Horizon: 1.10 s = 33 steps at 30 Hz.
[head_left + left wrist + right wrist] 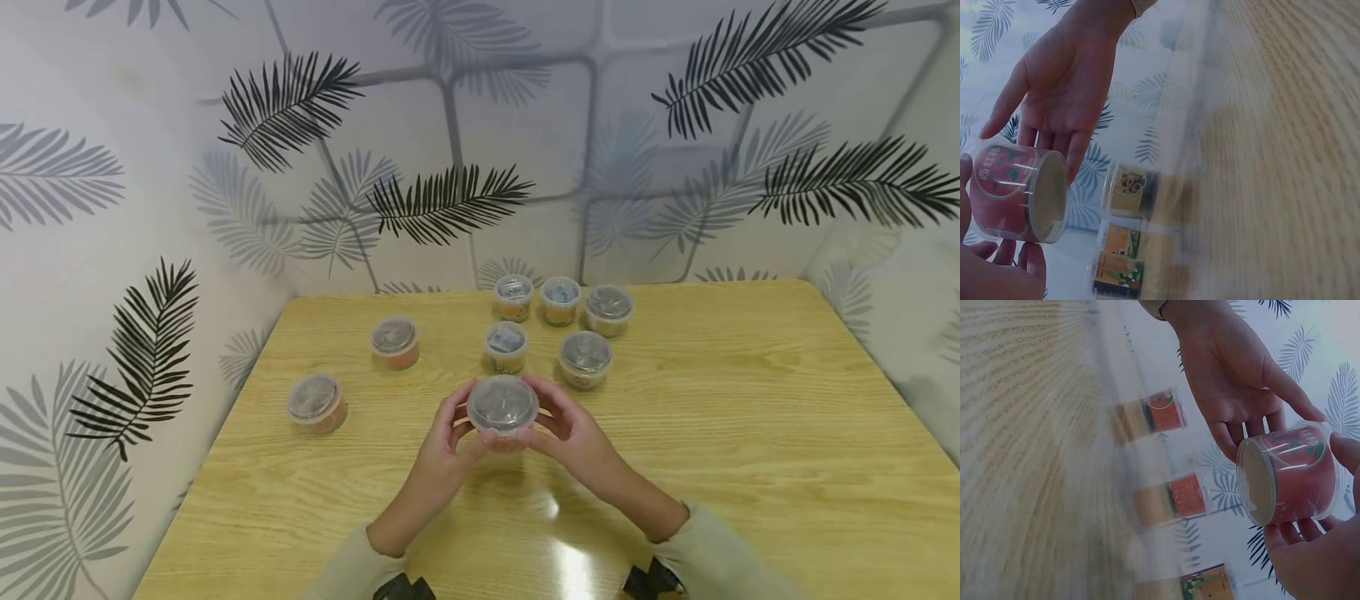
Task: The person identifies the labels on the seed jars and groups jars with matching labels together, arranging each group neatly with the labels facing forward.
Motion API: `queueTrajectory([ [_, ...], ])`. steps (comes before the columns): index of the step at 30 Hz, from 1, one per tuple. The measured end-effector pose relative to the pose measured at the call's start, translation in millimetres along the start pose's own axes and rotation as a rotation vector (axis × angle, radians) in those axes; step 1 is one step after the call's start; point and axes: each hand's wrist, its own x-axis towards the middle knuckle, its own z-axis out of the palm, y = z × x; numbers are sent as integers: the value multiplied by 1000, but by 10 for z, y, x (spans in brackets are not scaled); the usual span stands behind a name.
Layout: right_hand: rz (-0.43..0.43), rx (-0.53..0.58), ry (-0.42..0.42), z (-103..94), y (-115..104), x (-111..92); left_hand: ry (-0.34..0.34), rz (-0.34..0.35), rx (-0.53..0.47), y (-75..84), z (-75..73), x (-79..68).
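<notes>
A round clear plastic tub point(502, 404) with a red label and see-through lid is held up above the table between both hands. My left hand point(442, 450) grips its left side, and my right hand point(576, 442) grips the right side, thumbs at the front. In the left wrist view the tub point(1013, 194) shows its pale underside, off the table; my left hand point(1000, 272) is close by and my right hand point(1069, 78) is beyond. The right wrist view shows the same tub point(1294, 472) between my right hand point(1319, 559) and left hand point(1229, 375).
Two red-labelled tubs point(395, 343) point(317, 404) stand on the wooden table point(750, 433) at left. Behind the hands stand several other tubs, including a front one point(506, 348), a right one point(586, 361) and a back one point(608, 311). A leaf-patterned wall point(517, 117) borders the table.
</notes>
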Motion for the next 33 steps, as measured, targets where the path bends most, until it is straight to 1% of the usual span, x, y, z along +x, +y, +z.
queueTrajectory([
  [2, 8, 18, -9, 22, 35, 21, 4, 8, 15, 36, -23, -23],
  [5, 26, 42, -22, 65, 88, 61, 22, -4, 29, 91, -67, -62],
  [7, 36, 47, -24, 93, 136, 99, 41, -20, 11, 92, -104, -85],
  [10, 55, 58, -14, 139, 228, 177, 78, -61, -12, -28, -180, -100],
  [13, 78, 69, -15, 195, 329, 266, 105, -85, -35, -171, -261, -117],
  [14, 89, 73, -21, 215, 361, 291, 115, -91, -27, -217, -287, -124],
  [16, 96, 73, -29, 252, 430, 340, 135, -106, -31, -263, -327, -143],
  [19, 110, 70, -46, 309, 501, 402, 146, -148, -55, -269, -382, -178],
  [21, 124, 61, -57, 356, 468, 432, 154, -174, -48, -282, -420, -199],
  [24, 157, 47, -79, 436, 399, 478, 184, -202, -3, -316, -481, -224],
  [26, 170, 35, -87, 485, 384, 511, 210, -204, 42, -381, -520, -235],
  [28, 167, 25, -85, 527, 465, 560, 236, -214, 60, -411, -554, -244],
  [33, 133, -10, -75, 638, 678, 688, 263, -225, 80, -444, -652, -268],
])
